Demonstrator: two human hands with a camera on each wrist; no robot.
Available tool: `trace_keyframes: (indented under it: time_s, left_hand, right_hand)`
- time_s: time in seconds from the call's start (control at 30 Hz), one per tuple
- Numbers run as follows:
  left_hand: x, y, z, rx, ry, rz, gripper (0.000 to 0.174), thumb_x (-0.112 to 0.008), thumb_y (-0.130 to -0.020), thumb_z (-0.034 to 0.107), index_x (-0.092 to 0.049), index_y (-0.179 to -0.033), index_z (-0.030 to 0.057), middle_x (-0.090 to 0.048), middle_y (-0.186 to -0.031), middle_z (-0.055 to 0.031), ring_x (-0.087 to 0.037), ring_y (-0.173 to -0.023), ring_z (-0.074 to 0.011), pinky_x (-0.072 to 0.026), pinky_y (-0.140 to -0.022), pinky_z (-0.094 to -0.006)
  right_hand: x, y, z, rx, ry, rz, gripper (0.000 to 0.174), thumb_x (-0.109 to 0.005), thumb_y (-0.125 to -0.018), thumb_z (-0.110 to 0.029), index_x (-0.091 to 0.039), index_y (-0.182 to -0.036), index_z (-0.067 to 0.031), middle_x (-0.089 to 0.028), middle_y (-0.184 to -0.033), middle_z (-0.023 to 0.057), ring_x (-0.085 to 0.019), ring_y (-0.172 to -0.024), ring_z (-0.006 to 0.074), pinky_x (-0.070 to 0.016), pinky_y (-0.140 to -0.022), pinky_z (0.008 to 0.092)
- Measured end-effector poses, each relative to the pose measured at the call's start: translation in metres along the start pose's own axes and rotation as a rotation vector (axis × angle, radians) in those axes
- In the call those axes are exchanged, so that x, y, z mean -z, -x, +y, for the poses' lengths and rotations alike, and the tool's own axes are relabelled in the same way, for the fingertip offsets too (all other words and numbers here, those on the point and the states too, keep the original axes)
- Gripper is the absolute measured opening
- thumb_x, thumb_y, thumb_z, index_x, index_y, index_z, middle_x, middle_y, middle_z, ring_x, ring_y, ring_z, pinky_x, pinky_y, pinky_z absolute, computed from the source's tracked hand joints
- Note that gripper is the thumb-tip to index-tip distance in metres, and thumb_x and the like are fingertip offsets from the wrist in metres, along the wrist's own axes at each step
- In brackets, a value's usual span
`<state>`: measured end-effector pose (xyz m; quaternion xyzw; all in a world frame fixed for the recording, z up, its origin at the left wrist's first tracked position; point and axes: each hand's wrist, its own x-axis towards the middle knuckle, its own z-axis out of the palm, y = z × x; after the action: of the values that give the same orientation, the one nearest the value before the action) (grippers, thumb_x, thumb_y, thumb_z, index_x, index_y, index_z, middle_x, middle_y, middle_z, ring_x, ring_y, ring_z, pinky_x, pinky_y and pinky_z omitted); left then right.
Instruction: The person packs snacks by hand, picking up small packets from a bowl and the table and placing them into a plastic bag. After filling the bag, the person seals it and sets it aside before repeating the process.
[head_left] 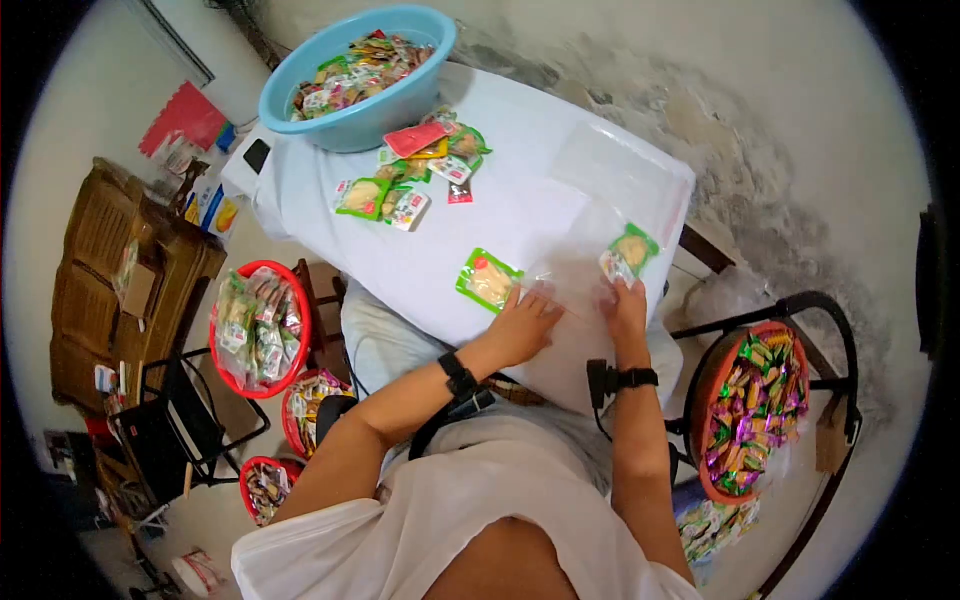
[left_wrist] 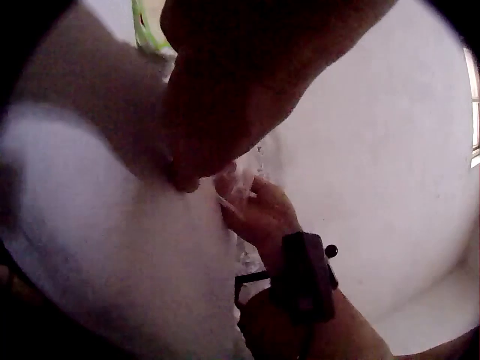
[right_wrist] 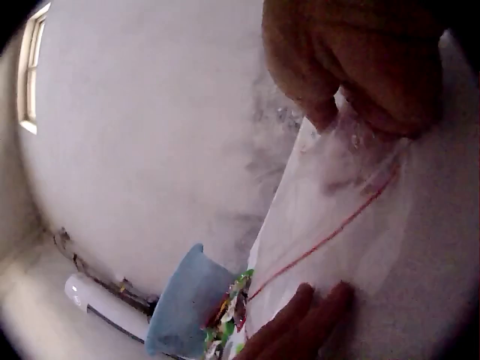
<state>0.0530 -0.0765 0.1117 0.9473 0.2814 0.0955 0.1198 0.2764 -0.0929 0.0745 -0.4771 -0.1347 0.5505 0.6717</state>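
A clear plastic bag (head_left: 566, 283) lies across the front of the white-covered table, between both hands. My right hand (head_left: 626, 308) pinches the bag's edge between thumb and fingers; the right wrist view shows a red line (right_wrist: 327, 240) running along the plastic. Just beyond those fingers is a green-edged snack packet (head_left: 634, 250). My left hand (head_left: 526, 325) rests at the bag's left side, its fingers (right_wrist: 294, 324) stretched out over the plastic. Beside its fingertips lies another green-edged packet (head_left: 488, 280) with pale contents. In the left wrist view that hand is dark and covers part of the bag.
A blue basin (head_left: 350, 128) full of packets stands at the far left of the table, with several loose packets (head_left: 400, 182) before it. More clear plastic (head_left: 625, 170) lies at the far right. Red tubs (head_left: 300, 370) stand at left; a basin of wrapped sweets (head_left: 755, 415) sits at right.
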Motion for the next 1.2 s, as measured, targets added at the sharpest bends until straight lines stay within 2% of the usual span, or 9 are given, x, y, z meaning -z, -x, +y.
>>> trace_keyframes:
  time_s: [0.07,0.13,0.23,0.33,0.43,0.57,0.77,0.87,1.2]
  left_hand:
    - [0.002,0.015,-0.008,-0.037,-0.011,0.062,0.048,-0.062,-0.078,0.026,-0.051,-0.121,0.0071,-0.043,-0.128,-0.019,-0.039,-0.12,-0.0341,-0.0289,-0.098,-0.0512]
    - [0.001,0.032,-0.02,-0.067,-0.023,0.119,0.047,-0.063,-0.078,0.024,-0.051,-0.12,0.0069,-0.049,-0.122,-0.0187,-0.043,-0.116,-0.0337,-0.0322,-0.097,-0.0483]
    - [0.013,0.046,-0.031,0.106,0.35,0.35,0.042,-0.065,-0.074,0.013,-0.054,-0.114,0.003,-0.059,-0.1,-0.0173,-0.054,-0.099,-0.0341,-0.0425,-0.087,-0.0396]
    - [0.035,0.036,-0.055,0.537,0.257,0.396,0.053,-0.066,-0.071,0.013,-0.047,-0.117,-0.0035,-0.053,-0.113,-0.0212,-0.049,-0.104,-0.0374,-0.0389,-0.092,-0.0431]
    - [0.035,0.024,-0.075,0.641,0.178,0.327,0.064,-0.07,-0.069,0.016,-0.042,-0.123,-0.0022,-0.049,-0.118,-0.0223,-0.044,-0.108,-0.0383,-0.0388,-0.092,-0.0435]
    - [0.046,0.017,-0.075,0.665,0.245,0.228,0.066,-0.073,-0.066,0.02,-0.043,-0.122,0.0034,-0.053,-0.108,-0.0192,-0.051,-0.099,-0.0341,-0.0439,-0.083,-0.0424]
    - [-0.011,0.041,-0.138,0.681,0.691,0.184,0.027,-0.069,-0.074,0.018,-0.054,-0.091,0.0028,-0.054,-0.064,-0.0067,-0.057,-0.06,-0.0223,-0.0446,-0.053,-0.0314]
    - [0.011,0.059,-0.126,0.778,1.245,0.23,0.018,-0.064,-0.082,0.017,-0.055,-0.092,0.0042,-0.056,-0.066,-0.0022,-0.056,-0.055,-0.0128,-0.0408,-0.046,-0.0245]
    - [0.06,0.065,-0.035,0.742,1.6,-0.075,0.018,-0.058,-0.087,0.026,-0.057,-0.1,0.0134,-0.065,-0.086,-0.0005,-0.064,-0.066,-0.0093,-0.0407,-0.046,-0.0159]
  right_hand:
    - [-0.021,0.023,-0.006,0.081,0.296,0.268,0.049,-0.055,-0.085,-0.01,-0.033,-0.129,-0.0021,-0.052,-0.108,0.0163,-0.059,-0.088,0.0252,-0.0507,-0.063,0.035]
    - [-0.008,0.019,0.015,0.651,0.761,0.274,0.065,-0.067,-0.076,-0.01,-0.033,-0.131,-0.0024,-0.047,-0.117,0.0204,-0.051,-0.105,0.0317,-0.0441,-0.084,0.0407]
    - [-0.049,0.08,-0.013,0.995,1.511,0.201,0.072,-0.073,-0.067,-0.012,-0.037,-0.129,-0.0033,-0.043,-0.124,0.0218,-0.039,-0.117,0.0342,-0.0295,-0.099,0.0454]
    - [-0.039,0.086,0.007,0.951,1.607,-0.103,0.069,-0.074,-0.063,-0.016,-0.044,-0.124,-0.004,-0.045,-0.122,0.0201,-0.04,-0.116,0.0352,-0.0296,-0.097,0.0471]
    - [-0.048,0.081,0.008,0.861,1.581,-0.052,0.057,-0.071,-0.067,-0.017,-0.05,-0.119,-0.0048,-0.05,-0.112,0.0154,-0.045,-0.106,0.0325,-0.0354,-0.087,0.0434]
    - [-0.054,0.068,-0.007,0.859,1.591,-0.014,0.038,-0.067,-0.072,-0.012,-0.056,-0.108,-0.0042,-0.056,-0.095,0.0128,-0.051,-0.093,0.0301,-0.0396,-0.078,0.0407]
    - [-0.057,0.066,-0.016,0.917,1.455,-0.136,0.02,-0.066,-0.072,-0.01,-0.058,-0.09,-0.0054,-0.056,-0.082,0.011,-0.056,-0.076,0.0297,-0.0459,-0.064,0.0384]
    - [-0.059,0.066,-0.019,0.924,1.486,-0.163,0.014,-0.066,-0.072,-0.01,-0.06,-0.084,-0.0059,-0.056,-0.079,0.0094,-0.056,-0.073,0.0287,-0.0467,-0.06,0.0379]
    - [-0.075,0.065,-0.029,0.807,1.242,-0.156,0.006,-0.062,-0.076,-0.01,-0.063,-0.081,-0.0055,-0.054,-0.069,0.0092,-0.056,-0.062,0.0274,-0.0461,-0.055,0.0361]
